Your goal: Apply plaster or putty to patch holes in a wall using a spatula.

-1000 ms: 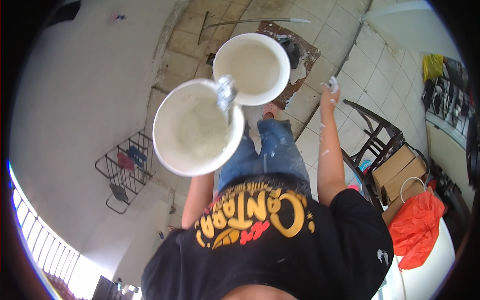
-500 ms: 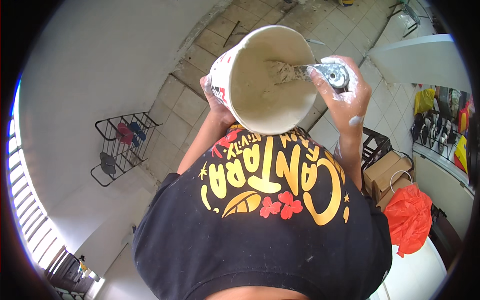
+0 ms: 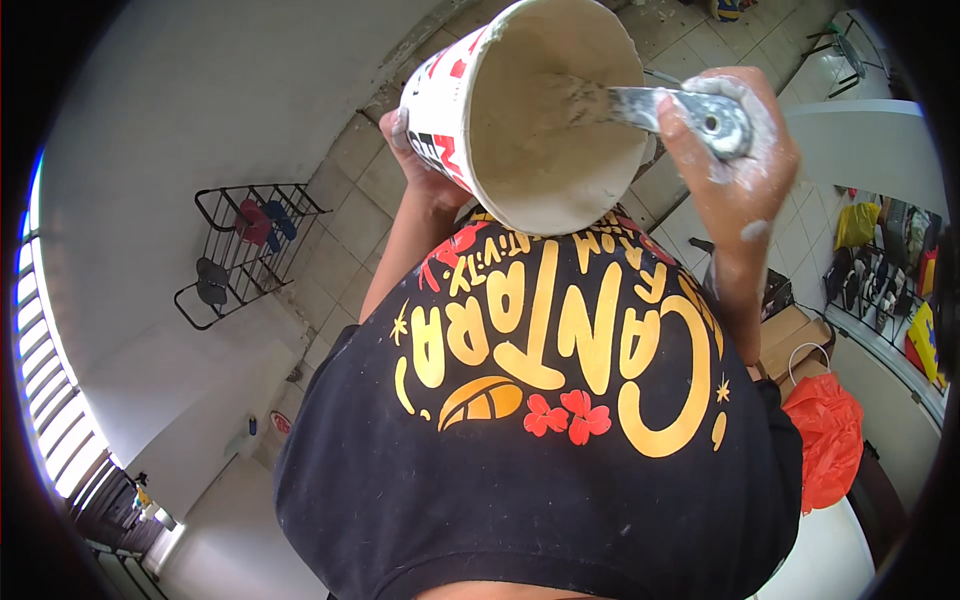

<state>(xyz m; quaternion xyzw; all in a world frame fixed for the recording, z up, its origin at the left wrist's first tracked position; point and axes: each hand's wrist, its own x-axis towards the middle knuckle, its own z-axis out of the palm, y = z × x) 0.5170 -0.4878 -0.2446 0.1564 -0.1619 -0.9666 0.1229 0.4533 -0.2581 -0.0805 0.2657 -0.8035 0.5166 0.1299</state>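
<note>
A white bucket [image 3: 482, 190] with red and black print is tilted with its mouth toward me. Pale putty-like paste coats its inner wall. My left hand [image 3: 428, 165] grips the bucket's left side, its fingers partly hidden behind the wall. In my right hand [image 3: 745, 135], closed around the grey handle, is a putty knife [image 3: 640, 105]. Its blade reaches into the bucket and its paste-covered end touches or nearly touches the inner wall; I cannot tell which. White paste smears my right hand and the handle.
To the left a black metal rack [image 3: 245, 250] holds slippers beside a grey wall [image 3: 220, 90]. On the right are a cardboard box [image 3: 792, 340], a red plastic bag [image 3: 825, 430] and a shelf with shoes [image 3: 885, 270]. Tiled floor [image 3: 335, 235] lies below.
The bucket has risen a little in the picture and tilted more. My right hand has moved up and to the right, drawing the putty knife partly outward.
</note>
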